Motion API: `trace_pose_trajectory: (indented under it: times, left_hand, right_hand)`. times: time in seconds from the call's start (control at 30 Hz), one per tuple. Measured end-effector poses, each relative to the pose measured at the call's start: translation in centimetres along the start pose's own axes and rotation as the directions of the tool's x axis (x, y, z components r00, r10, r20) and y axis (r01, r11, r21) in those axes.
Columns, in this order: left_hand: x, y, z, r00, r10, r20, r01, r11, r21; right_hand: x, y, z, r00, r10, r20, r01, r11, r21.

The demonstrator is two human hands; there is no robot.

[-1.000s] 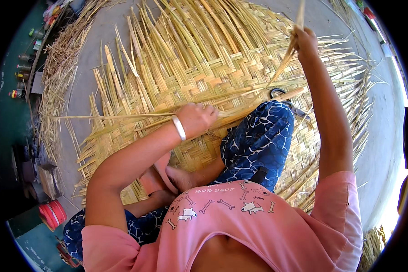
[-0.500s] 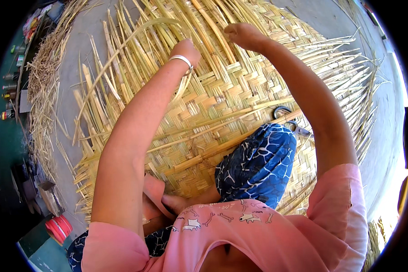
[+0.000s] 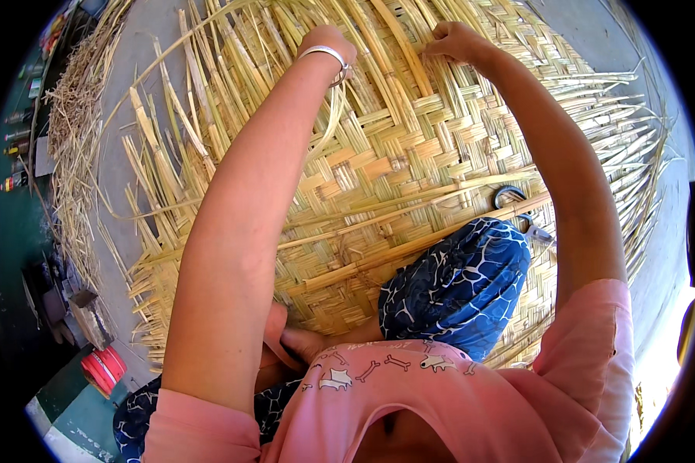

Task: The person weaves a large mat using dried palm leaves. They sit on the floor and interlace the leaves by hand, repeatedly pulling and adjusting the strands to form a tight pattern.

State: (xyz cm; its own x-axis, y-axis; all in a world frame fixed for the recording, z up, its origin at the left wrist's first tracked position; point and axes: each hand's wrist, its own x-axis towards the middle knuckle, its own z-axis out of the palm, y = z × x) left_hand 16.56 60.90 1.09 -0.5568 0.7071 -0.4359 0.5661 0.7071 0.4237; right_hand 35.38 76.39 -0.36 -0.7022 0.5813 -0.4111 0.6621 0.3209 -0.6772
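A large mat (image 3: 417, 166) of woven pale-yellow cane strips spreads in front of me, its unwoven ends fanning out on the far and left sides. At the mat's far part, my left hand (image 3: 328, 43) is closed, with a bracelet on its wrist. Thin green-yellow strips (image 3: 330, 123) hang below that wrist and seem to come from the hand; its fingers are mostly hidden. To its right, my right hand (image 3: 459, 45) bends low over the weave, fingertips pinched together beside a broad yellow strip (image 3: 403, 50). Whatever those fingertips grip is too small to tell.
Dark-handled scissors (image 3: 511, 199) lie on the mat beside my right knee, partly under loose cane lengths (image 3: 409, 245). Dry stalks (image 3: 73, 139) are heaped along the left. A red-pink round object (image 3: 103, 369) stands at lower left, with bottles (image 3: 15, 147) farther up.
Both hands have shifted right; the left has also moved farther away. The long arching strip near the left hand has swung outward toward the upper left.
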Motion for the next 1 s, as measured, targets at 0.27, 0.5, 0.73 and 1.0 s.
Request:
trace_pose_trajectory:
  times: [0.27,0.5,0.73,1.0]
  left_hand:
    - [-0.5,0.5,1.4,0.989,-0.143,0.047,0.141,0.770,-0.622]
    - [-4.4,-0.9,2.5,0.977,0.004,0.212,0.165,0.611,-0.774]
    - [-5.1,-0.9,4.8,0.993,-0.060,0.099,0.115,0.474,-0.873]
    - [-5.4,-4.2,5.0,0.988,0.018,0.153,0.151,0.070,-0.986]
  right_hand:
    - [-1.5,0.7,0.0,0.972,-0.088,-0.216,0.042,0.977,-0.209]
    - [-2.2,0.0,1.7,0.941,-0.116,-0.318,-0.074,0.847,-0.527]
    - [-3.6,-1.1,1.4,0.939,-0.274,-0.210,0.021,0.653,-0.757]
    - [-2.3,-1.5,0.2,0.966,-0.255,0.038,0.192,0.611,-0.768]
